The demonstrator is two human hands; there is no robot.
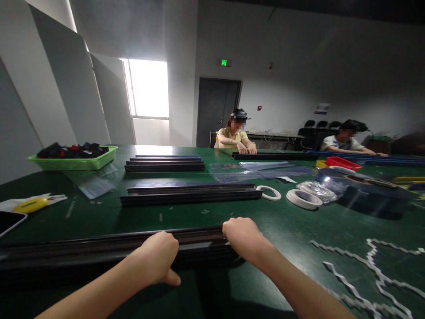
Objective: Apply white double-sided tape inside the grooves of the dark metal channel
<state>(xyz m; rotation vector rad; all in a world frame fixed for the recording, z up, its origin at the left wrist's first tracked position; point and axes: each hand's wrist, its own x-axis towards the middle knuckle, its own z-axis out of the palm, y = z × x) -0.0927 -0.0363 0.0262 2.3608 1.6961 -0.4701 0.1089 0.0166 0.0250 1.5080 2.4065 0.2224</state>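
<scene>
A long black channelled rail [99,248] lies across the near side of the green table [186,219], running out of view on the left. My left hand [158,258] rests on it with the fingers curled over the far side and the thumb sticking out toward me. At the rail's right end, my right hand [244,238] is closed around it; its fingertips are hidden behind the hand. Beyond my hands lie two shorter black rails [191,196], side by side. A flat white tape ring [268,193] touches their right end.
A green basket [71,164] of black parts stands at the back left. Tape rolls [303,199] and a big dark reel [368,195] sit to the right. Zigzag white strips [375,266] lie near right. A yellow-handled tool [31,205] is left. Two people work across the table.
</scene>
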